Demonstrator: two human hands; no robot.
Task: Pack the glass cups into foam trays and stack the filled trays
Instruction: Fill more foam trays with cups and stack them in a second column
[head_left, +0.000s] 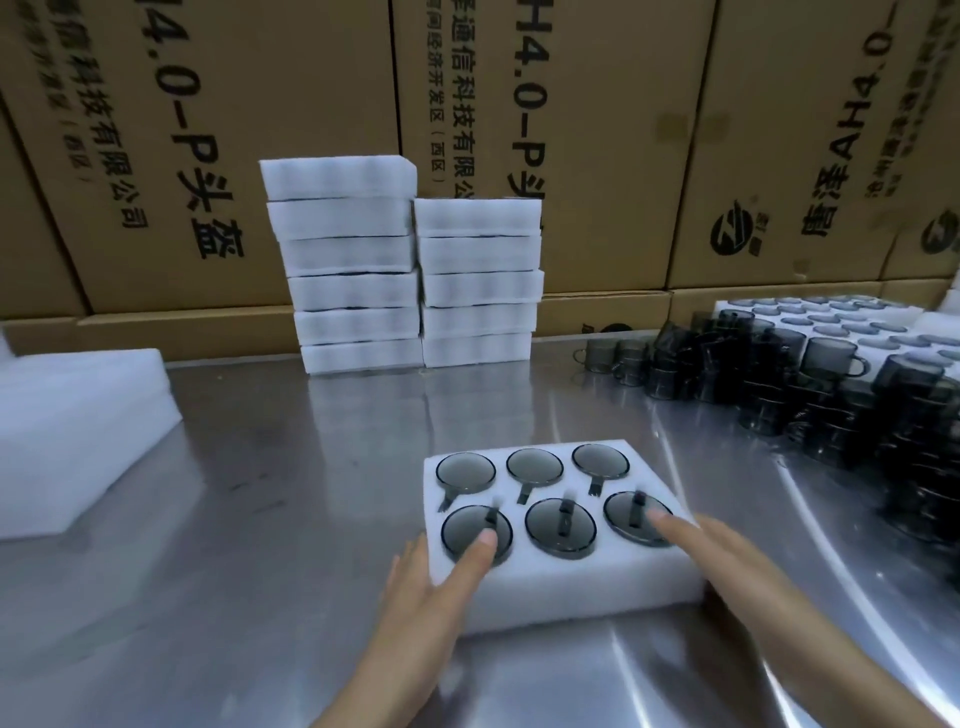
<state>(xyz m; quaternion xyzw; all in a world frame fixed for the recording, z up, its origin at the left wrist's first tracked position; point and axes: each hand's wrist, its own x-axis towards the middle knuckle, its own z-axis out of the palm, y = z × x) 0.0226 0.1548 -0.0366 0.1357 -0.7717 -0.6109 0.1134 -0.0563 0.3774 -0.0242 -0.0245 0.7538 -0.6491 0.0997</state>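
A white foam tray lies on the steel table near the person, its six round pockets each filled with a dark glass cup. The left hand curls around the tray's near left corner, thumb resting on top beside the near left cup, fingers down along the left side. The right hand lies at the near right corner, fingers extended, a fingertip touching the near right cup. Far across the table two stacks of filled trays stand side by side against cardboard boxes. Loose cups crowd the right; spare foam sits left.
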